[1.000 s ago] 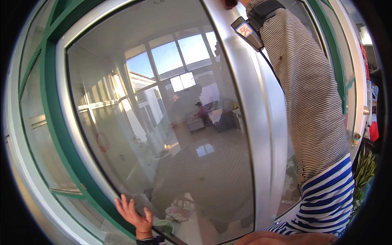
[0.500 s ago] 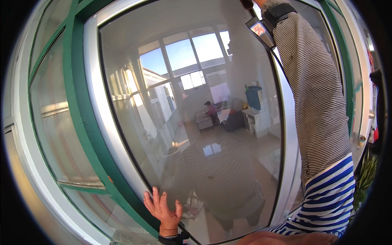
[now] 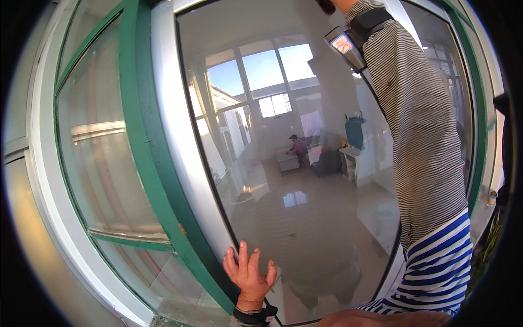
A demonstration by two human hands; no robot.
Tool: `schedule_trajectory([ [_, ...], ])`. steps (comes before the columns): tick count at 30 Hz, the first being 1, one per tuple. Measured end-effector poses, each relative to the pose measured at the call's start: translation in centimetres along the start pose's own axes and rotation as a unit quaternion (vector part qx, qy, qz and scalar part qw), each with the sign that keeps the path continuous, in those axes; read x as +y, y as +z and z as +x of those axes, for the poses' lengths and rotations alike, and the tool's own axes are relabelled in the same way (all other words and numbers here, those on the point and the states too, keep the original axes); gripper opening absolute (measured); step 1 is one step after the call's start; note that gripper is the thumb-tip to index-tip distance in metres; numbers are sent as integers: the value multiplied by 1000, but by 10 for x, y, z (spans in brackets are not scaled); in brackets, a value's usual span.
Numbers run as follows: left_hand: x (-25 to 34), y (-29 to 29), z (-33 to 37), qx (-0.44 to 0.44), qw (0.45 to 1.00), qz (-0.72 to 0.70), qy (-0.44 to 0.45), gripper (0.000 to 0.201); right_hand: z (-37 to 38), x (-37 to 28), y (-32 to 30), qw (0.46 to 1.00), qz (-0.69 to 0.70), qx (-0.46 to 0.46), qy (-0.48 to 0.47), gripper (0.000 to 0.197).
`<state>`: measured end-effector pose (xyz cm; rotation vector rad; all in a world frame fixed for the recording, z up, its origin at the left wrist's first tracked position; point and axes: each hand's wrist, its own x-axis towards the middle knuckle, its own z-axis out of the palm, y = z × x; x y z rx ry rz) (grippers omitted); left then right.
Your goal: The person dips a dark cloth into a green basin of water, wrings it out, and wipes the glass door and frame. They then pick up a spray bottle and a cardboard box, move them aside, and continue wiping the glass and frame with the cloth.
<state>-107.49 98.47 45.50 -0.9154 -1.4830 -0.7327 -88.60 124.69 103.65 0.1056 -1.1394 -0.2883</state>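
Note:
A large glass pane (image 3: 294,229) in a silver metal frame (image 3: 188,158) fills the middle of the view, with reflections across it. At the pane's lower left corner is my left hand (image 3: 250,278), fingers spread and holding nothing; its fingertips lie at or just before the glass, and I cannot tell whether they touch. My right arm, in a striped sleeve (image 3: 419,125), reaches up along the pane's right side. Only a part of my right hand (image 3: 343,4) shows at the top edge, beside a small dark thing (image 3: 327,6). Its fingers are out of sight.
To the left stands a green-framed window panel (image 3: 143,136). Another green frame (image 3: 474,109) runs along the right. Through or in the glass appear a person (image 3: 297,146), a low table (image 3: 287,161) and a white cabinet (image 3: 351,158). Leaves (image 3: 485,245) show at lower right.
The pane and green frame have shifted right in the view. My left hand, fingers still spread, also appears farther right. My right arm has hardly moved.

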Motion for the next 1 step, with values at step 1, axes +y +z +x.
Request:
schedule_trajectory([
  [1,0,-1,0,0,1000,-7,-3,42,-4,-12,7,1000,17,-3,-12,18],
])
